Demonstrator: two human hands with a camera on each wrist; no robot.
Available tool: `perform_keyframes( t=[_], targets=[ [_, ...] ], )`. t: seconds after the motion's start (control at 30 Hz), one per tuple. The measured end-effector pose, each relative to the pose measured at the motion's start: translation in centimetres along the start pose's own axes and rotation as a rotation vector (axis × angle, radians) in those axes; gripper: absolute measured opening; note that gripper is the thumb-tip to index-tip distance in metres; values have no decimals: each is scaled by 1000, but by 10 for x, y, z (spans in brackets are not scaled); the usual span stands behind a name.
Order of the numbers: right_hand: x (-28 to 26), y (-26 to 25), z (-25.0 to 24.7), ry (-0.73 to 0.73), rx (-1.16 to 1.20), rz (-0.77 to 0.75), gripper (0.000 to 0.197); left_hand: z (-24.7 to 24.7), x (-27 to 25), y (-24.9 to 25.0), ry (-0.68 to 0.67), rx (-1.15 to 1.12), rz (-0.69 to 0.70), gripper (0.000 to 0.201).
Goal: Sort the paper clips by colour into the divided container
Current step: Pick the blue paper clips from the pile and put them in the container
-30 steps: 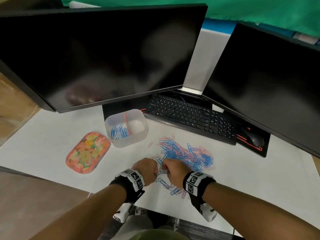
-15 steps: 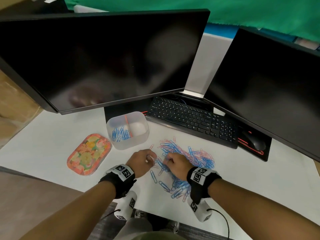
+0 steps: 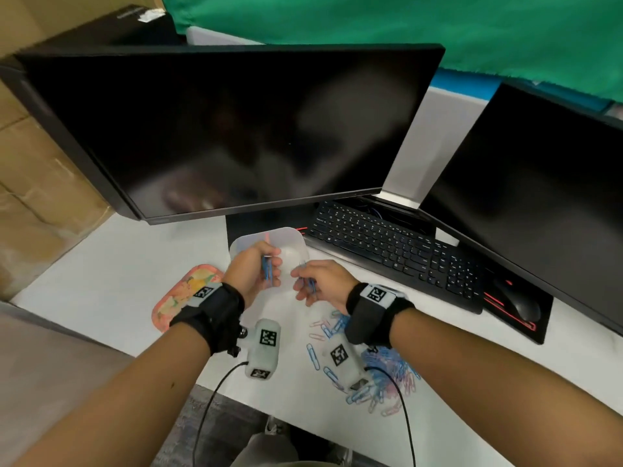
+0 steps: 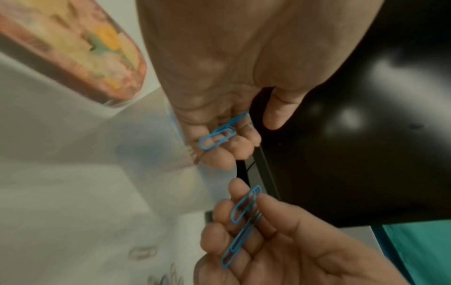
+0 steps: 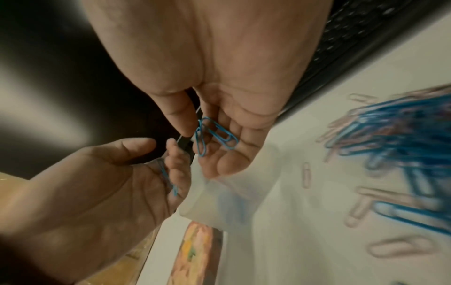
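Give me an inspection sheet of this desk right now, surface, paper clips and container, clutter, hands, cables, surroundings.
Surface: white desk, paper clips scattered near its front edge.
Job's things: divided container under both hands; mixed blue and pink clip pile loose on desk.
Clutter: floral tray left of container; keyboard; mouse on its pad.
Grippers: left hand holds blue clips; right hand pinches blue clips; both over container.
Cables: black leads hang from the wrist cameras.
Surroundings: two dark monitors, green cloth, cardboard boxes.
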State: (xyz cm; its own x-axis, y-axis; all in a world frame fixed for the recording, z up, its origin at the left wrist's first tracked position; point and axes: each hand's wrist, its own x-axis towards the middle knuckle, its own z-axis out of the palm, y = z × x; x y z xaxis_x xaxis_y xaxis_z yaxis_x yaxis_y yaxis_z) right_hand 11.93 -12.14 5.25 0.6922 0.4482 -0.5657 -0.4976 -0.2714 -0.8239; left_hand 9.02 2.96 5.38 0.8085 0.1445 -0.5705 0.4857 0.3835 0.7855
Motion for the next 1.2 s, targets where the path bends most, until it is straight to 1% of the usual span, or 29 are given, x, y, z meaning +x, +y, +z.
perform_keyframes(
  t=[0.1,0.2,0.27,0.3,0.37,0.47,0.53,0.6,0.7,0.77,0.8,0.87,0.9,0.97,1.03,1.13,1.2],
  targets=[
    [17,-20,18,-13,-45,-13,13,-9,6,17,119,66,48,11],
    [36,-35,35,-18,-91,9,20,-18,15,25,195,143,41,16],
    [46,-44,43,-1,-128,32,22,-23,20,27,221,199,22,19],
    [52,-47,46,8,-155,34,20,-26,22,27,233,233,13,19],
    [61,-50,48,22,-236,18,12,-28,25,28,256,293,18,17],
    [66,-51,47,49,-294,-11,13,-30,27,29,272,378,28,17],
    [63,-50,43,68,-280,-20,17,-31,28,27,279,436,62,22],
    [57,-47,36,82,-259,-39,18,-30,27,23,278,492,128,22],
    [40,-38,18,100,-316,-79,24,-21,21,15,191,642,259,12],
    [27,-25,2,116,-413,-107,26,-11,17,4,63,749,352,19],
    [20,-17,-7,128,-459,-109,26,-7,14,-2,3,842,390,23],
    [7,-1,-23,154,-542,-100,24,0,9,-17,-101,1060,460,22],
    [0,8,-31,164,-593,-99,22,4,6,-25,-154,1129,485,20],
    [-13,26,-45,175,-725,-108,15,11,-1,-41,-266,1233,508,16],
    [-26,44,-56,160,-794,-95,12,15,-6,-57,-374,1395,514,18],
    [-46,69,-64,121,-822,-64,16,16,-9,-80,-502,1563,483,23],
    [-57,83,-62,98,-852,-49,18,17,-12,-92,-557,1648,482,25]
  ],
)
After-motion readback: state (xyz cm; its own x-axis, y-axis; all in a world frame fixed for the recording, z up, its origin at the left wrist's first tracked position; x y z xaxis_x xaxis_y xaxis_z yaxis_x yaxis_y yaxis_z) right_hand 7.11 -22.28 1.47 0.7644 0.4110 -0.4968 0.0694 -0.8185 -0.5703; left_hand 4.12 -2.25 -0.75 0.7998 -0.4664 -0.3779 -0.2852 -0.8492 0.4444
